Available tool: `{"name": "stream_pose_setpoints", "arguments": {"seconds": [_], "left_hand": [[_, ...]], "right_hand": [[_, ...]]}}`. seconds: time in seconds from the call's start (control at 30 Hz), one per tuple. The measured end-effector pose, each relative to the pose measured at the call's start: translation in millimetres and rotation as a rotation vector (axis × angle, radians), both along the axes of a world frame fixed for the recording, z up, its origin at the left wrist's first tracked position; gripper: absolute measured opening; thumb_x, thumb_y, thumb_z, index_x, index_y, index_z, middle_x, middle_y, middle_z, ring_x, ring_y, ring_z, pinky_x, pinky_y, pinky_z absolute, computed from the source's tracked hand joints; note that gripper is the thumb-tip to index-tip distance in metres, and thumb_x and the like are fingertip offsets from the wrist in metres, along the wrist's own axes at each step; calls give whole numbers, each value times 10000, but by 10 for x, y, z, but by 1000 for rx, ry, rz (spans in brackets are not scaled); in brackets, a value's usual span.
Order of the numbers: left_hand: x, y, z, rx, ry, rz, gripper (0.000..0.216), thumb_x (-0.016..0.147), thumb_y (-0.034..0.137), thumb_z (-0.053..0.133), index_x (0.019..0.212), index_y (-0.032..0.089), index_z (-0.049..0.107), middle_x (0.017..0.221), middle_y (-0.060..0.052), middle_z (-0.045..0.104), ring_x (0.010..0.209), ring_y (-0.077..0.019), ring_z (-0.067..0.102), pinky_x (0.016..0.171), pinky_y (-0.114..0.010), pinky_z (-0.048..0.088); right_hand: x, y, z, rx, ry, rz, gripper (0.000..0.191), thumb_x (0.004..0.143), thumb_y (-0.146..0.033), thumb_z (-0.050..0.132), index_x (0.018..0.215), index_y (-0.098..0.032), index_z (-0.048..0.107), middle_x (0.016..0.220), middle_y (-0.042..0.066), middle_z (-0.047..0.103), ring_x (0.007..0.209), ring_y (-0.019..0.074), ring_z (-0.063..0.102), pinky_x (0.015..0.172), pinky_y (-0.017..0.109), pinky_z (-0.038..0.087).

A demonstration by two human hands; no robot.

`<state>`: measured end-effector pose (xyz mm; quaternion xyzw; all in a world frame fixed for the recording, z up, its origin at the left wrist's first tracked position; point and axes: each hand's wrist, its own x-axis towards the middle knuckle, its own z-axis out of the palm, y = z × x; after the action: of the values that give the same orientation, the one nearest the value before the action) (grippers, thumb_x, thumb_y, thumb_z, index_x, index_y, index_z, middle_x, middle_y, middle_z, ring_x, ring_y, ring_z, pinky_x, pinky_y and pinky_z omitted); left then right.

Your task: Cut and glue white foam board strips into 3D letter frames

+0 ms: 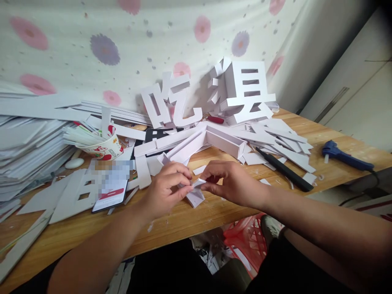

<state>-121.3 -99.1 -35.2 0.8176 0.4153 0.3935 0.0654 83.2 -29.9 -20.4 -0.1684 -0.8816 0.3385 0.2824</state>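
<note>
- While both hands are working just inside the front edge of the wooden table (214,214), bare wood is lying open to either side of them along that edge.
- To the left, a phone (112,192) is lying flat near the left hand (167,185). Flat white cut-outs (73,194) are spreading beside it toward the table's left end.
- Behind the hands, an angled white channel piece (211,141) is sitting close by, and loose white offcuts are crowding the middle of the table.
- To the right, a black knife-like tool (283,169) is lying diagonally, near the right hand (228,181) but apart from it. A blue glue gun (346,157) is resting well apart, near the right edge.
- Along the back edge, standing white characters (245,92) are leaning by a floral cloth (122,49). A stack of white boards (27,143) is piling up at far left, with a paper cup (101,147) beside it.
- Below the front edge, a red basket (245,241) is showing.
- The small white folded piece (196,194) is sitting between the two hands, low over the wood; whether it is touching the table cannot be told.
- The left hand is curling palm-down, thumb and fingers closing on the piece's left side.
- The right hand is pinching the piece's upper edge between thumb and fingertips.
- Both forearms are coming in from the lower corners and converging at the piece.
</note>
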Motion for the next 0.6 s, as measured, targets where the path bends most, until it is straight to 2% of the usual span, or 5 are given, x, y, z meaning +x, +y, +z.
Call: {"name": "stream_pose_setpoints", "arguments": {"seconds": [0.1,0.2,0.3,0.6], "left_hand": [[-116,-5,21,-3,108,-36,128,858,249,612,746,205,654,923,-51,640,960,-200,571,977,-430,383],[-209,7,20,-66,205,-34,150,875,275,588,776,222,686,1010,-60,624,1036,-221,536,971,-427,374],[-239,25,1,-103,288,0,157,868,259,590,757,228,697,1073,-56,609,1085,-240,506,993,-452,340],[-237,57,-51,-233,233,-52,104,866,228,578,811,218,666,1102,-55,590,1078,-228,503,1007,-453,332]], "right_hand": [[-31,44,49,127,-60,72,53,849,-122,613,855,-135,664,802,36,618,725,120,569,665,228,434],[-44,42,117,248,-141,123,114,871,-97,566,888,-139,671,868,53,609,802,139,566,730,251,428],[-44,16,176,341,-207,112,136,883,-111,542,847,-153,666,868,54,590,803,151,544,740,272,414],[-95,-37,215,604,-404,125,164,880,-116,499,828,-142,652,842,69,562,745,172,485,703,306,395]]}}
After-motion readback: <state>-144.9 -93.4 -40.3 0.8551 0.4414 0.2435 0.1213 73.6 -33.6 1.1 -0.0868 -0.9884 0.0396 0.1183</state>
